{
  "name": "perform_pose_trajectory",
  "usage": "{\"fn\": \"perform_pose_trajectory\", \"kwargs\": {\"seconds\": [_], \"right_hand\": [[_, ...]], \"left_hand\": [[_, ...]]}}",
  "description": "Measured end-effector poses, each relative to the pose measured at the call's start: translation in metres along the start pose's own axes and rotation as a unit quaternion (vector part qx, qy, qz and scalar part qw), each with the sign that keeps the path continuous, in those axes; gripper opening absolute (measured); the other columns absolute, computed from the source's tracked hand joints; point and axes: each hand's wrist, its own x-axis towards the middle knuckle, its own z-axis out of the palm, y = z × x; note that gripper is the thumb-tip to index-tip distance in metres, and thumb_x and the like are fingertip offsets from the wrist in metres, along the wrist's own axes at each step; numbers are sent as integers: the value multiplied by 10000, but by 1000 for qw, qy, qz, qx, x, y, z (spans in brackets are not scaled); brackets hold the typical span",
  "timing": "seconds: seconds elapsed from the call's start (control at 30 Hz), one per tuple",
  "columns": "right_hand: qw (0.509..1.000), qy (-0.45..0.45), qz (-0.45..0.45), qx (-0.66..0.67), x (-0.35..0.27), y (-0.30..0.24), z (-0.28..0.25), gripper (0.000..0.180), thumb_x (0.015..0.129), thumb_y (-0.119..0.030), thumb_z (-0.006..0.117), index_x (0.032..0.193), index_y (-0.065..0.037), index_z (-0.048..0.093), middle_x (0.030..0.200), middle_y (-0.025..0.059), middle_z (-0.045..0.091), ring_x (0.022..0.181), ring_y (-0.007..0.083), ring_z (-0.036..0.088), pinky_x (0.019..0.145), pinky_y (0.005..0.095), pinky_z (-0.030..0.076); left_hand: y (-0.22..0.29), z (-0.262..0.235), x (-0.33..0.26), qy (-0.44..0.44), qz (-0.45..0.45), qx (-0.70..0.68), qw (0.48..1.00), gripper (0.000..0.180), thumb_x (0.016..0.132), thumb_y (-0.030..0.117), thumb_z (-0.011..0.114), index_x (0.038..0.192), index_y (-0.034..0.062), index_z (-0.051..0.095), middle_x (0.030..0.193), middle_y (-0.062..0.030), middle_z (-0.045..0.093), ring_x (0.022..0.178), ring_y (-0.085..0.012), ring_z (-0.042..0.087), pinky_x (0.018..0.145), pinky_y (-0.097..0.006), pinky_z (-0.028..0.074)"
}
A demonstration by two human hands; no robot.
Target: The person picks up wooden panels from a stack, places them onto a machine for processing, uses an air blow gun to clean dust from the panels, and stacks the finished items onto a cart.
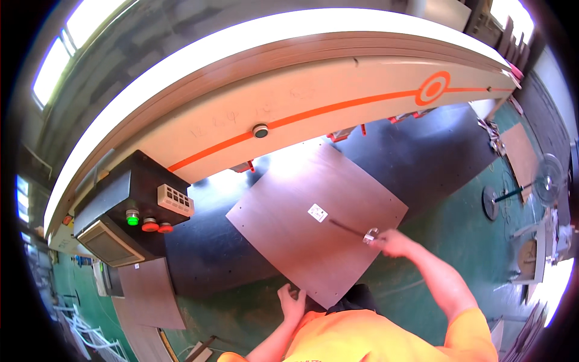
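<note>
Panel of smooth brown sheet (283,247), quantity one, lay flat across a black tabletop (437,160) and overhung its near edge. Clock positions were read from the panel's centre, with 12 o'clock away from the person. The four corners pointed to about 12, 3, 6 and 9 o'clock, giving a diamond attitude. One small white rectangular label (317,213) lay on the face near the centre.

Two hands were in view. The right hand (395,242), between 3 and 4 o'clock, was closed on one thin, dark, straight strip with a silvery metal fitting (371,236) at the held end. The strip's long axis ran from 4 to 10 o'clock; its free end pointed to 10, just beside the label. The left hand (292,303), between 6 and 7 o'clock, had its fingers partly curled at the panel's edge; whether it gripped that edge could not be told.

One long pale beam with an orange stripe (362,75) spanned 10 to 2 o'clock. Toward 9 to 10 o'clock stood one black control box (111,193) with one lit green button (132,219) and two red buttons (150,225).
</note>
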Motion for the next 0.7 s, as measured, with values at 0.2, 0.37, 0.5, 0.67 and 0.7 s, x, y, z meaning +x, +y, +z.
{"fn": "perform_pose_trajectory", "kwargs": {"seconds": [0.2,0.37,0.5,0.67,0.7], "right_hand": [[932,210,-36,-292,121,66,-119,392,902,-399,587,959,-21,674,853,195,694,873,366,681,764,458,524],[934,300,29,-195,208,94,-192,468,881,-420,614,1164,-48,602,1132,193,622,1048,344,613,892,451,480],[871,384,-227,-208,223,69,-149,350,835,-244,674,1096,-17,619,1048,152,637,950,321,618,867,434,481],[991,-58,-107,64,209,51,-66,396,913,-339,587,1069,15,667,1016,134,696,882,268,656,834,365,480],[970,-141,-28,195,204,45,-54,421,918,-355,580,1079,24,666,1030,127,695,892,252,654,831,357,479]], "left_hand": [[14,52,11,-13,-319,-427,846,529,1014,394,478,1314,-42,461,1271,-140,573,1082,-267,600,937,-386,482],[17,80,9,131,-276,-432,849,492,1020,352,481,1257,-75,536,1221,-156,615,1060,-231,600,929,-380,466],[29,71,-32,228,-282,-369,856,469,1008,345,507,1186,-80,595,1149,-147,649,1026,-207,601,898,-363,464],[80,66,-87,275,-344,-323,838,466,984,338,558,1132,-98,625,1083,-143,672,969,-191,615,873,-337,470],[91,67,-102,291,-360,-302,834,464,981,335,563,1121,-102,630,1068,-142,677,955,-186,617,865,-331,473]]}}
